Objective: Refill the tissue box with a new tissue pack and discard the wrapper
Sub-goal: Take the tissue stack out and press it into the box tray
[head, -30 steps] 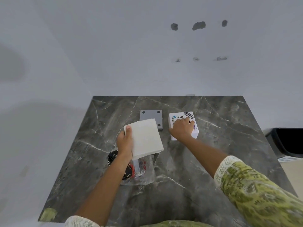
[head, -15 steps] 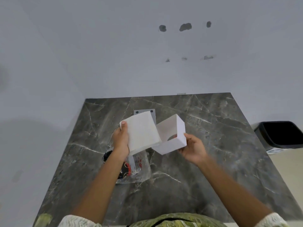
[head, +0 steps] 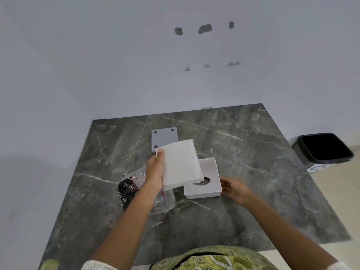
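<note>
My left hand [head: 154, 170] grips a white stack of tissues [head: 181, 164] by its left edge and holds it tilted above the table. Partly under the stack, the white tissue box [head: 209, 189] lies on the dark marble table [head: 253, 172] with a round hole on its upper face. My right hand [head: 233, 189] is at the box's right side, fingers spread and pointing at it, not wrapped around it. The torn clear wrapper [head: 134, 184], printed in black and red, lies flat under my left wrist.
A grey square plate [head: 164, 136] with dark corner dots lies behind the tissue stack. On the floor to the right of the table stands a black bin [head: 323, 149], open at the top. A pale wall runs along the table's back and left sides.
My right hand lifted the box from the back of the table, turned it over and brought it down nearer to me, hole side up. The tissue stack stayed in my left hand.
</note>
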